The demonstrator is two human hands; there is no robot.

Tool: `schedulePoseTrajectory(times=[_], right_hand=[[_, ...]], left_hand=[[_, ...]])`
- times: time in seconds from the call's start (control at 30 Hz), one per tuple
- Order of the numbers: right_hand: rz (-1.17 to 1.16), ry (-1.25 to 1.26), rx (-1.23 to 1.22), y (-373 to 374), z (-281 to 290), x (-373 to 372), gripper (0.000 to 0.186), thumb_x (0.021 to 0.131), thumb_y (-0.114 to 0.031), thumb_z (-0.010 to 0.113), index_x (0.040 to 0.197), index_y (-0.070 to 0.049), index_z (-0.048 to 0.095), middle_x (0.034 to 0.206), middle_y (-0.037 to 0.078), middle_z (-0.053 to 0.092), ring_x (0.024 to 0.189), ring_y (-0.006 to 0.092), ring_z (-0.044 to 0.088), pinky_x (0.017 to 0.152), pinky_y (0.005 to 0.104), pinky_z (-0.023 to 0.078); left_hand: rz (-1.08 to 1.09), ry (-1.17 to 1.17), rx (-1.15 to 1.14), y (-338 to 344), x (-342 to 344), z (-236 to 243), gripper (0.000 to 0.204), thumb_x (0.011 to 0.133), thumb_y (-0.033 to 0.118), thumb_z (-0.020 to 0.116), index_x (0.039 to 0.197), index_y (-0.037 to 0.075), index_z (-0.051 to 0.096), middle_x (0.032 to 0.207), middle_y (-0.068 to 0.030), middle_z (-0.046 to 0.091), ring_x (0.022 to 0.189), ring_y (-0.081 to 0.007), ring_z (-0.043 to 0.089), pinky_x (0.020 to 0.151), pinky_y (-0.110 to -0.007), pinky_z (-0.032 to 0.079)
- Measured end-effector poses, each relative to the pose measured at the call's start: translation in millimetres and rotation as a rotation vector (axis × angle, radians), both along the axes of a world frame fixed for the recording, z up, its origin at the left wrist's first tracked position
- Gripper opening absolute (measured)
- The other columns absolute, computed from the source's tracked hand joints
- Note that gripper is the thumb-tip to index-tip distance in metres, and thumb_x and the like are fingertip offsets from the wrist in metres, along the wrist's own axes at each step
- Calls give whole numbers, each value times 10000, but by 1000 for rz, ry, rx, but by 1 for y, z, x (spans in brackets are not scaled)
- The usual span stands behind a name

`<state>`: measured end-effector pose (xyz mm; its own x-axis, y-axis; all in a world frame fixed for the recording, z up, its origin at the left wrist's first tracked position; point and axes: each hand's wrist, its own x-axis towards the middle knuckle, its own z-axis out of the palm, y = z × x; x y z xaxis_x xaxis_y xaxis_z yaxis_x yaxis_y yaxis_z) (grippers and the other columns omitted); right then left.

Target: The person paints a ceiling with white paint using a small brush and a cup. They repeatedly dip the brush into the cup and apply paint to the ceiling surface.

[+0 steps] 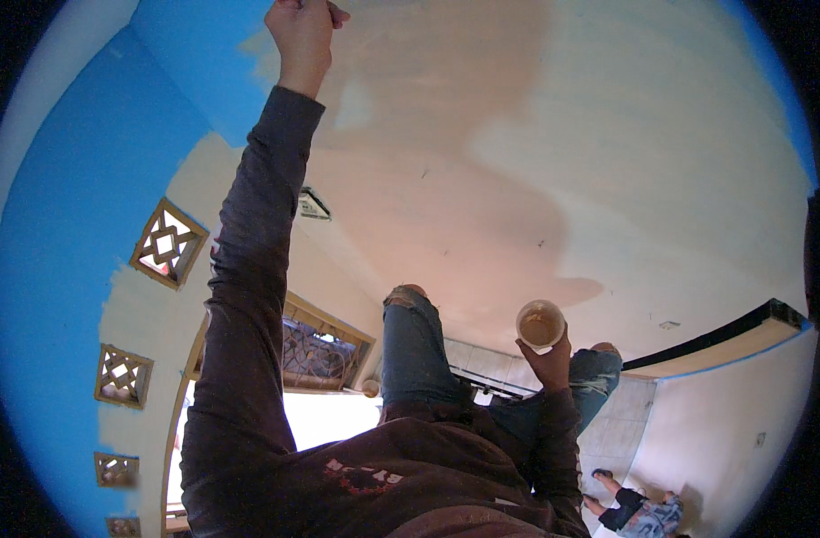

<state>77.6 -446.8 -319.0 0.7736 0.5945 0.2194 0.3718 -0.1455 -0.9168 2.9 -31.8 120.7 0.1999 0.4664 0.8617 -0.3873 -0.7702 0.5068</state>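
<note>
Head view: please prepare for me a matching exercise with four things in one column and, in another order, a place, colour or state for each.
Column one
1. left hand
2. right hand
3. cup
4. jeans

Column two
A. blue, torn at the knees
B. whitish, open-topped, brownish inside
C. raised, at the picture's upper edge
D. holding the cup

Right pairs: 1-C, 2-D, 3-B, 4-A.

The left arm (256,215) is raised and stretched out, its wrist (301,82) held behind the curled left hand (302,40). The right hand (551,363) is closed, its forearm (559,430) tucked behind the grip.
</note>
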Motion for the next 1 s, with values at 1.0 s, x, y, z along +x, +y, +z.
schedulePoseTrajectory(times=[1.0], right_hand=[[9,-7,-4,-2,3,1,810,693,-275,907,1342,-31,488,1231,195,650,1154,339,643,955,435,529]], left_hand=[[170,-55,-222,206,-127,-26,247,981,263,651,1083,38,663,1026,-91,748,583,-78,559,511,-219,435]])
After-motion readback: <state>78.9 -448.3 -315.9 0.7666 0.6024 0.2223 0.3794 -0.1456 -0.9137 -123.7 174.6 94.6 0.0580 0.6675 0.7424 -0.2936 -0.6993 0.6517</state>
